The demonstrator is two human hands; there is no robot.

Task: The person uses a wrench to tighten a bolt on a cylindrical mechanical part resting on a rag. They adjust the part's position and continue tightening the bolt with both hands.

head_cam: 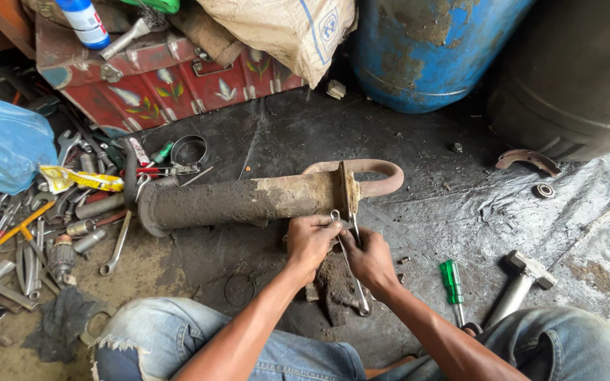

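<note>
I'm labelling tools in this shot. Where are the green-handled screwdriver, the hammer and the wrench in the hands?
green-handled screwdriver (450,281), head view, on its handle.
hammer (529,270), head view, on its head.
wrench (354,275), head view, on its shaft.

Two hands, the left hand (310,238) and the right hand (367,255), worked on one muddy metal cylinder (238,201), with one spanner (353,279) between them. On the floor lay one green-handled screwdriver (451,281), one hammer (520,283) and one small bearing ring (545,190). Behind stood one blue drum (428,49), one red metal box (171,77) and one blue plastic bag (1,144).
</note>
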